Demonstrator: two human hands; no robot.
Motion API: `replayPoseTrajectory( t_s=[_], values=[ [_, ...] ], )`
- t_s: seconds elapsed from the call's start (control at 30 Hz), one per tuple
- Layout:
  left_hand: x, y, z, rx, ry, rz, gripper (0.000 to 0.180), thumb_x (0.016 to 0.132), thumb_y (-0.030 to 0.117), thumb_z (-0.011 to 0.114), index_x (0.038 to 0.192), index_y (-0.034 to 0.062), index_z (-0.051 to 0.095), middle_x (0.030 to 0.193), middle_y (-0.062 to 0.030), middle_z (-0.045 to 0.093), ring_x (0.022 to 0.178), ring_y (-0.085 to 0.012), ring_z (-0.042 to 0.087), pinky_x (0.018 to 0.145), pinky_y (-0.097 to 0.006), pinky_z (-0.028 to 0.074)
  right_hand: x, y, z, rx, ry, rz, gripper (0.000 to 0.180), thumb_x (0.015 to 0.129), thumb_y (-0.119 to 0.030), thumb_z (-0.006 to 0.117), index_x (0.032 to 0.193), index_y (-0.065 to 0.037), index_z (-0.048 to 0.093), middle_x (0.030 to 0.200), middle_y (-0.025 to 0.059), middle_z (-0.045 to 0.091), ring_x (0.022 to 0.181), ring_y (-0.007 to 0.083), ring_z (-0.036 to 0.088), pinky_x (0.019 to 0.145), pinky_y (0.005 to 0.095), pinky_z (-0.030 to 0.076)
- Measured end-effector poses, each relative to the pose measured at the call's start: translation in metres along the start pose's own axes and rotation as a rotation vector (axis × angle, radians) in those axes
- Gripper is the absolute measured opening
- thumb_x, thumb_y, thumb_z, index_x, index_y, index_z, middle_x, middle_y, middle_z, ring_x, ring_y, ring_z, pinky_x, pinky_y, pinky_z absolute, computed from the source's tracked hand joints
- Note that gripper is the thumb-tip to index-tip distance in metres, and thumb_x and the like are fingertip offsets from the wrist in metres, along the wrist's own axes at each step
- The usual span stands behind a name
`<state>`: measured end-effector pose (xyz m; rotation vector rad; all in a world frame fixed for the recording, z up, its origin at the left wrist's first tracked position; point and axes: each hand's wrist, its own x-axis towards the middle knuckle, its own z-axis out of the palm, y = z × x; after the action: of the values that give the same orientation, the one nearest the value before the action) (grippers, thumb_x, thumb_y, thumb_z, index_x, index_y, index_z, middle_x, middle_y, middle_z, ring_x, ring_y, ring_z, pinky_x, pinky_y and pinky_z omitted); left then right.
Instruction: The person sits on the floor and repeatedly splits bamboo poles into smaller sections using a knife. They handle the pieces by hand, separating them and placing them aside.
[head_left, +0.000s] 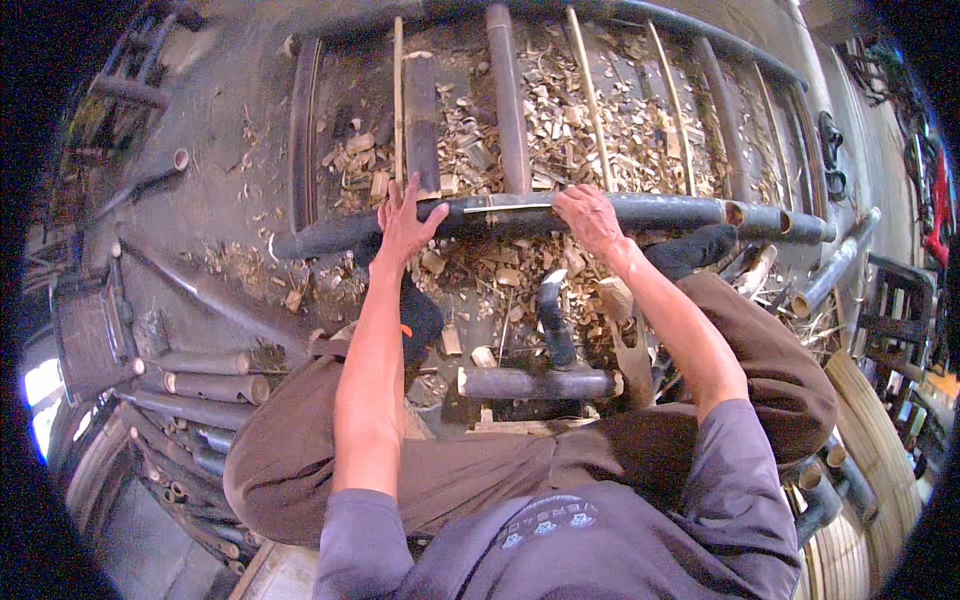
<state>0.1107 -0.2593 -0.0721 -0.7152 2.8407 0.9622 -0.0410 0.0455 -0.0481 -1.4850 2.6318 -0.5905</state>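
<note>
Across in front of me lies a long dark bamboo pole (660,212), the near rail of a ladder-like bamboo frame. My left hand (403,225) rests on it with fingers and thumb spread, beside a thick dark crosspiece (422,120) whose near end meets the pole. Farther right, my right hand (590,215) curls over the pole with its fingers pressed together. A thin pale bamboo strip (505,208) lies along the top of the pole and runs to the right hand's fingertips, which seem to pinch its end. Open notches (735,214) show near the pole's right end.
Wood chips (560,120) cover the floor inside the frame. Thin pale rods (590,90) and another thick crosspiece (508,100) span it. Between my legs lies a short bamboo piece (540,384) with a curved dark part. Bamboo lengths (210,388) are stacked at left; sandals (832,155) lie at right.
</note>
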Motion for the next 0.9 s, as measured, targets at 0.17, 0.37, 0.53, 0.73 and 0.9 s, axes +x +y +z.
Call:
replayPoseTrajectory(
  t_s=[0.17, 0.37, 0.53, 0.73, 0.9],
  values=[
    [0.004, 0.006, -0.005, 0.019, -0.063, -0.002, 0.089, 0.07, 0.074, 0.057, 0.145, 0.0313, 0.034, 0.148, -0.036, 0.013, 0.141, -0.0441, 0.012, 0.112, -0.05, 0.003, -0.001, -0.004, 0.001, -0.061, -0.029, -0.013, 0.014, 0.077, -0.007, 0.055, 0.09, -0.007, 0.059, 0.091, 0.0107, 0.06, 0.096, 0.0306, 0.057, 0.084, 0.041, 0.047],
    [0.0, 0.009, 0.001, 0.073, -0.034, -0.027, 0.083, 0.065, 0.077, 0.059, 0.136, 0.0364, 0.047, 0.148, -0.0357, 0.011, 0.14, -0.045, 0.013, 0.112, -0.051, 0.001, 0.005, -0.011, -0.007, -0.128, -0.125, -0.031, 0.016, 0.078, -0.006, 0.055, 0.093, -0.007, 0.059, 0.093, 0.0114, 0.059, 0.096, 0.0309, 0.056, 0.085, 0.0406, 0.046],
    [0.001, 0.01, 0.003, 0.076, 0.002, -0.017, 0.082, 0.064, 0.077, 0.06, 0.134, 0.035, 0.049, 0.147, -0.0352, 0.013, 0.138, -0.0464, 0.015, 0.111, -0.051, 0.003, 0.006, -0.012, -0.008, -0.119, -0.139, -0.021, 0.014, 0.078, -0.006, 0.054, 0.092, -0.006, 0.058, 0.09, 0.0115, 0.057, 0.093, 0.031, 0.055, 0.083, 0.041, 0.046],
    [0.004, 0.017, 0.002, 0.117, -0.039, -0.064, 0.08, 0.065, 0.075, 0.061, 0.132, 0.034, 0.052, 0.147, -0.0334, 0.014, 0.138, -0.045, 0.017, 0.111, -0.051, 0.003, 0.001, -0.006, -0.004, -0.11, -0.091, -0.034, 0.016, 0.079, -0.007, 0.055, 0.095, -0.008, 0.057, 0.092, 0.0109, 0.056, 0.092, 0.0307, 0.054, 0.082, 0.0411, 0.045],
    [-0.001, 0.01, -0.001, 0.084, -0.033, -0.077, 0.073, 0.065, 0.073, 0.063, 0.126, 0.0324, 0.059, 0.147, -0.0334, 0.013, 0.139, -0.0441, 0.016, 0.111, -0.051, 0.003, 0.002, -0.057, -0.013, -0.331, 0.257, 0.175, 0.038, 0.082, -0.017, 0.059, 0.12, -0.016, 0.055, 0.102, 0.0099, 0.055, 0.095, 0.0315, 0.053, 0.083, 0.0473, 0.043]
  ],
)
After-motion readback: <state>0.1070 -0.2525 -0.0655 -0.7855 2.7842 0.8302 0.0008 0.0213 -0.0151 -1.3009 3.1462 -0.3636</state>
